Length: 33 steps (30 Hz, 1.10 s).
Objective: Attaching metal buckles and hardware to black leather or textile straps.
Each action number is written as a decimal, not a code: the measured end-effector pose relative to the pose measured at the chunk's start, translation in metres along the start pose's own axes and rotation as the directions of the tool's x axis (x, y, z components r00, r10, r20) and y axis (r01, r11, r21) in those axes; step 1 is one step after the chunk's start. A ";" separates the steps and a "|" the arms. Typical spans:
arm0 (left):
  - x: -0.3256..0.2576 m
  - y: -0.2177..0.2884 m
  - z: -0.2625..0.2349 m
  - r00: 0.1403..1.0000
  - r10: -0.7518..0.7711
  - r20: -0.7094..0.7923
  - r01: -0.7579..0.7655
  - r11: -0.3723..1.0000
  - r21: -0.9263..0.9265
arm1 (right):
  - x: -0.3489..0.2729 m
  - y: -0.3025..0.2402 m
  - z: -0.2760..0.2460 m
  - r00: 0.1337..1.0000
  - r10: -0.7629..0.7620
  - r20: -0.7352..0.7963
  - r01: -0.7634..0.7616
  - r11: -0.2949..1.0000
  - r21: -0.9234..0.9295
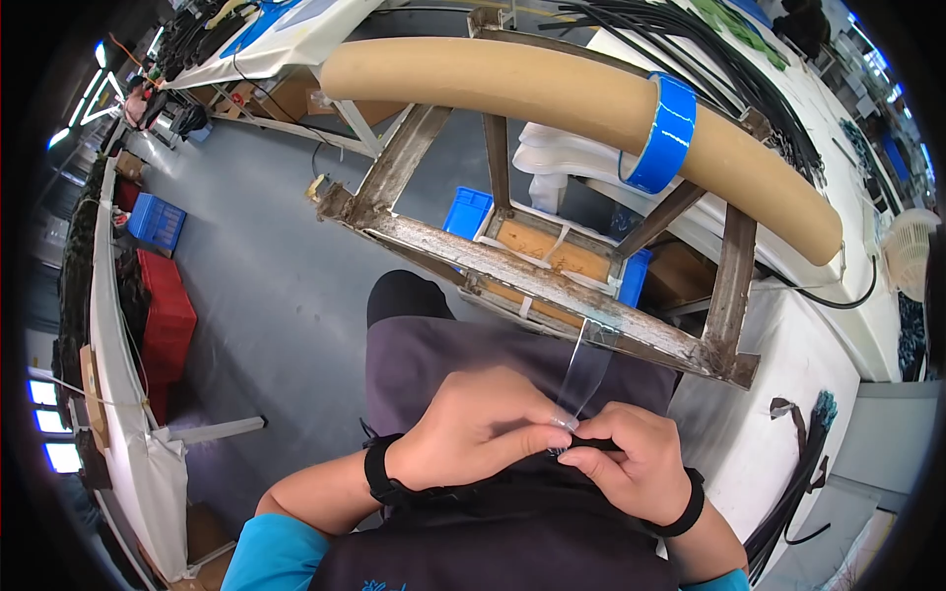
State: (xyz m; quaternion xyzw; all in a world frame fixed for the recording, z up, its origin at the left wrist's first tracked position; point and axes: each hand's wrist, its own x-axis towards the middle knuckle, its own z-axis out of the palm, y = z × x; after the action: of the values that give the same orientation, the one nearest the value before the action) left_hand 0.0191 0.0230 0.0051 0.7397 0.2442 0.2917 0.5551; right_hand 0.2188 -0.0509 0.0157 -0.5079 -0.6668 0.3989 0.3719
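Note:
A strip of clear plastic film (585, 374), which looks like tape, runs from the front bar of a worn metal frame (512, 271) down to my fingers. My left hand (488, 424) is closed, its thumb and forefinger pinching the lower end of the strip. Close beside it, my right hand (631, 463) is closed too, pinching a thin black piece (603, 444) right at the left fingertips. Small bluish bits show at the pinch. Most of the black piece is hidden by the fingers.
Across the frame lies a long cardboard tube (493, 74) with a blue tape roll (667, 133) around it. Black cords with teal ends (813, 438) rest on the white table at right. Red crates (163, 315) and a blue crate (156, 222) stand at left.

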 end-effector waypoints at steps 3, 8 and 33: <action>-0.007 0.002 0.005 0.999 0.014 -0.044 -0.015 1.000 -0.008 | 0.000 0.007 -0.001 1.000 0.017 0.021 -0.018 0.998 0.059; -0.017 -0.004 0.011 0.952 -0.301 -0.050 0.273 0.913 -0.303 | -0.004 0.012 0.004 0.996 0.027 0.082 -0.027 1.000 -0.003; 0.003 -0.006 0.011 0.969 -0.230 0.088 0.246 0.881 -0.404 | -0.004 -0.006 -0.010 0.987 0.153 -0.040 -0.154 0.988 -0.024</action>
State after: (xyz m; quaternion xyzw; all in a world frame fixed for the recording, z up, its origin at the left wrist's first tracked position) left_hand 0.0287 0.0193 -0.0022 0.5757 0.2556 0.2523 0.7346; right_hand 0.2263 -0.0546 0.0251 -0.5701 -0.6238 0.4075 0.3462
